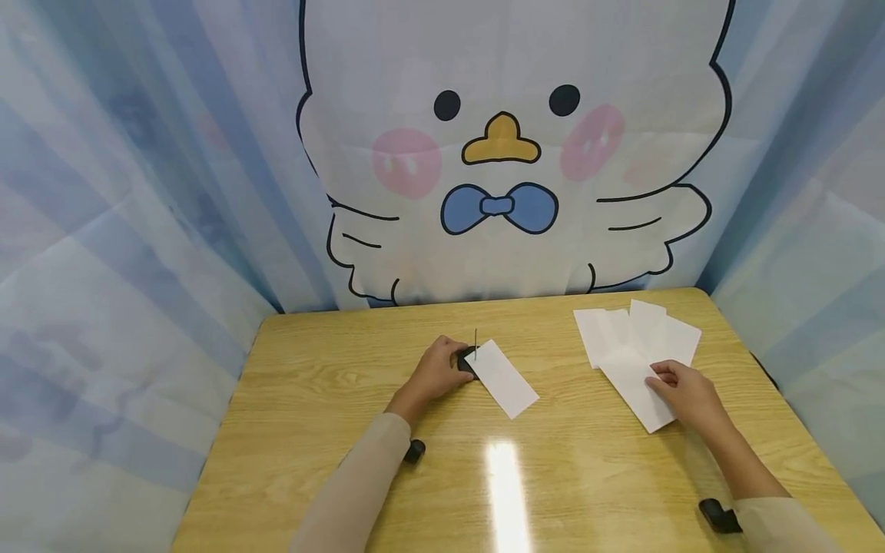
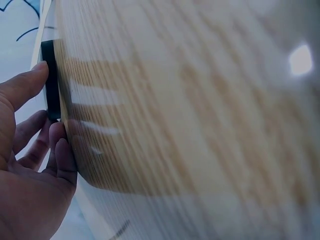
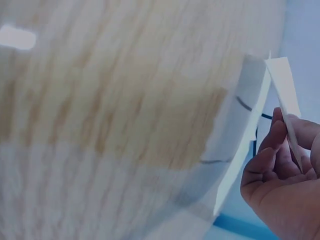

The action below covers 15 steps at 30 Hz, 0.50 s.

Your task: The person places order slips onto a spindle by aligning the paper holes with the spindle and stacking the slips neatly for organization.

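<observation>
My left hand (image 1: 437, 371) grips the edge of a black base (image 2: 51, 82), thumb on one side and fingers on the other. A thin upright spike (image 1: 475, 338) rises from this base, making it look like a bill spike. One white paper slip (image 1: 506, 381) lies over the base beside the spike; whether the spike goes through it I cannot tell. At the right, my right hand (image 1: 691, 395) pinches a white paper slip (image 3: 283, 90) between thumb and fingers. In the head view that slip overlaps a spread of white slips (image 1: 594, 334) lying behind it.
The wooden table (image 1: 332, 369) carries a bright light reflection (image 1: 508, 491) near its front middle. A curtain (image 1: 498, 253) with a cartoon bird hangs along the back edge, and pale blue curtains (image 1: 104, 307) flank the sides. Black wrist-worn pieces (image 1: 719, 516) sit beneath both forearms.
</observation>
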### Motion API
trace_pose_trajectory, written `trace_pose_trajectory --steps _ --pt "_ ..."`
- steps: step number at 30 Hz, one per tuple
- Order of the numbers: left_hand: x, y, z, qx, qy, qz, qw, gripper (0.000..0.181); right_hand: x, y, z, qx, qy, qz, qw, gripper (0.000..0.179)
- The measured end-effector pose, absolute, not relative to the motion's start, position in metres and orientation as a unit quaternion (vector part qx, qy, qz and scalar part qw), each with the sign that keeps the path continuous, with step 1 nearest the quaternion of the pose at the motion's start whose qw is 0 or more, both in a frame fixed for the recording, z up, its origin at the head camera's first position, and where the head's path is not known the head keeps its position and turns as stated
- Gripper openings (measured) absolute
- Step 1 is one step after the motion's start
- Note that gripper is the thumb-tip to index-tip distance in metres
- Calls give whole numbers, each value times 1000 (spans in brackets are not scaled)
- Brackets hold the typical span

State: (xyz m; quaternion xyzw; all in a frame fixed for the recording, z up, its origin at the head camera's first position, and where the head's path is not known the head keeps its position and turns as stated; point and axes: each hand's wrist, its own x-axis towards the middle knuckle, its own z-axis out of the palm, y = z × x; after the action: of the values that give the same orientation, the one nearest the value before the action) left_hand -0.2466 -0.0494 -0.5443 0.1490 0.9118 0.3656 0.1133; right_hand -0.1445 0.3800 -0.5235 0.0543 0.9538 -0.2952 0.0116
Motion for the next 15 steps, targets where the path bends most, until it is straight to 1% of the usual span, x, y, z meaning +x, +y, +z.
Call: trace_pose_trajectory --steps 5,9,15 --pt "-246 -48 -544 149 912 366 113 61 -147 380 -519 54 952 -300 9 40" --pt "-245 -48 -544 145 913 365 113 60 -149 377 -513 49 952 -303 -3 40" --pt "-245 -48 -543 147 917 354 109 59 -152 369 -501 47 947 -316 -11 42"
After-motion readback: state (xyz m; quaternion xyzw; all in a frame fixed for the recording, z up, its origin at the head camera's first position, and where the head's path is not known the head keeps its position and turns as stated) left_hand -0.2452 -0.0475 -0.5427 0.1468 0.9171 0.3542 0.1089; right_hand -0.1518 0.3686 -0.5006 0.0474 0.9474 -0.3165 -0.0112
